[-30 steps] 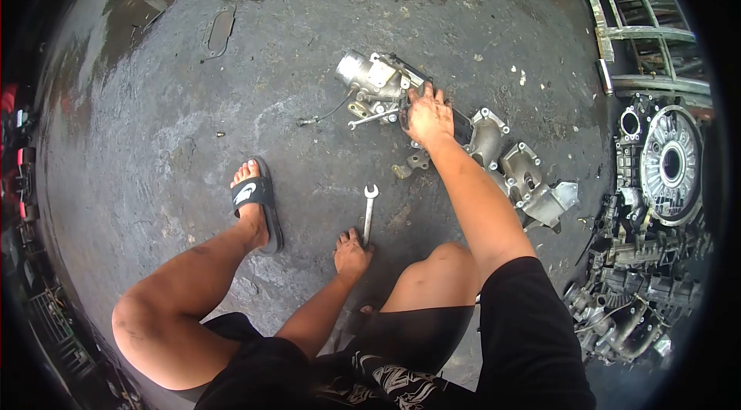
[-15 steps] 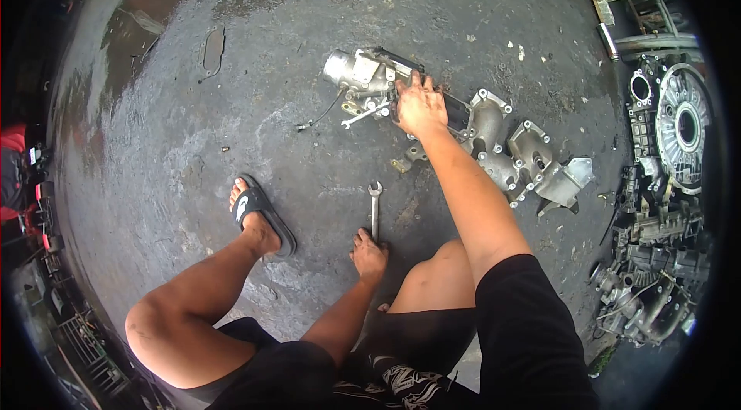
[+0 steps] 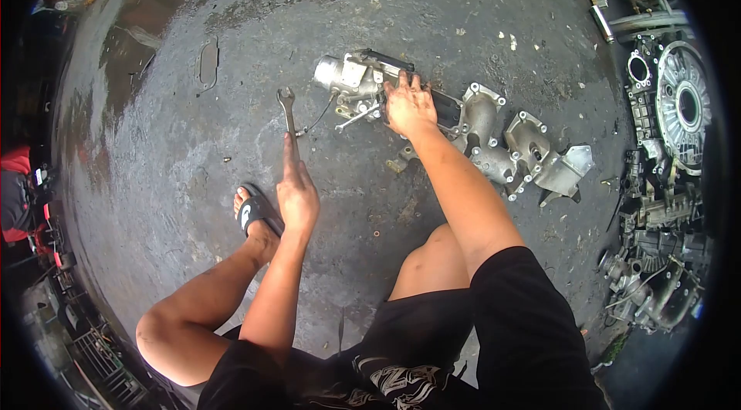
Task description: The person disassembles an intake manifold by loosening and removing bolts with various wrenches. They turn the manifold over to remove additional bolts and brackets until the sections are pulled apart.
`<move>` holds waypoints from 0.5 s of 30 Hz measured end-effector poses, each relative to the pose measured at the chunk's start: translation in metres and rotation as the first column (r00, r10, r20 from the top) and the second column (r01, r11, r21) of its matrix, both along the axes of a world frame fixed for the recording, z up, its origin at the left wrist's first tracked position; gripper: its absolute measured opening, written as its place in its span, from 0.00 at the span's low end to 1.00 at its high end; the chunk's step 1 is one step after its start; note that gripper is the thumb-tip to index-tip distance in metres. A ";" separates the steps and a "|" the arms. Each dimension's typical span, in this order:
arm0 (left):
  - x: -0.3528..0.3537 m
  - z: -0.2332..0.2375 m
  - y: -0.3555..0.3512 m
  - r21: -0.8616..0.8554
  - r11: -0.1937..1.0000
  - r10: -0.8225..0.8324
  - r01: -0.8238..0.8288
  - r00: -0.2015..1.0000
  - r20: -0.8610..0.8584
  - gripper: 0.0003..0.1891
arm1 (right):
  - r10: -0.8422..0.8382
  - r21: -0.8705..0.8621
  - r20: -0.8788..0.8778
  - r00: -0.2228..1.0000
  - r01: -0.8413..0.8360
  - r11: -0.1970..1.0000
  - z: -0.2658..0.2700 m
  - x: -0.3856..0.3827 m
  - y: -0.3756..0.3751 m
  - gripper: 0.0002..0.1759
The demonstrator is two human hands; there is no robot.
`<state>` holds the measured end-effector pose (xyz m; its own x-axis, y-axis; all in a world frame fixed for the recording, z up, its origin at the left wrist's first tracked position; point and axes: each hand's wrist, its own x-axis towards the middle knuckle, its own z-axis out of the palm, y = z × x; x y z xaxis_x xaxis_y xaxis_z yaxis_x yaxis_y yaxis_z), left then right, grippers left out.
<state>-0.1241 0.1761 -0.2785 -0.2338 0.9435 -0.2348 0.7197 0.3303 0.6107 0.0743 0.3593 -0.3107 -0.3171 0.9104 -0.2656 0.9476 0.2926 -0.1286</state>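
My left hand (image 3: 297,198) is closed around an open-end wrench (image 3: 290,113), its jaw pointing up and away from me, above the floor. My right hand (image 3: 410,106) lies over a metal engine assembly (image 3: 359,76), gripping it with fingers over the dark panel on its upper side. A silver cylindrical end of the assembly faces left, and a thin cable (image 3: 318,116) trails from it. A second wrench (image 3: 358,116) sits against its near side, one end hidden near my right hand. Curved metal pipe castings (image 3: 485,116) lie to the right of that hand.
A flat oval gasket-like plate (image 3: 208,64) lies on the floor at far left. A small ring (image 3: 377,233) and a small fitting (image 3: 227,159) are also on the floor. Along the right edge stand a large round housing (image 3: 685,109) and several engine parts (image 3: 656,286).
My left hand has lifted the wrench from the floor and carried it left and forward, towards the assembly's cable. My right hand stays on the assembly.
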 end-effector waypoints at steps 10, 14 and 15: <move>0.009 0.031 0.037 0.145 0.951 0.285 -0.275 0.957 -0.058 0.28 | -0.014 0.021 -0.024 1.000 0.015 1.000 -0.002 0.000 -0.001 0.27; -0.009 -0.043 0.019 0.251 0.964 -0.039 0.088 0.980 -0.196 0.27 | -0.053 -0.099 0.049 0.997 0.058 0.993 0.008 -0.007 0.003 0.36; -0.007 -0.023 0.030 0.306 0.924 -0.157 0.230 0.956 -0.246 0.27 | -0.056 -0.089 0.049 0.997 0.061 0.994 0.009 -0.007 0.008 0.36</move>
<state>-0.1307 0.2061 -0.3016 -0.0486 0.9903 0.1301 0.8741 -0.0208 0.4853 0.0677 0.3672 -0.3022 -0.2495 0.8987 -0.3608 0.9683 0.2257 -0.1072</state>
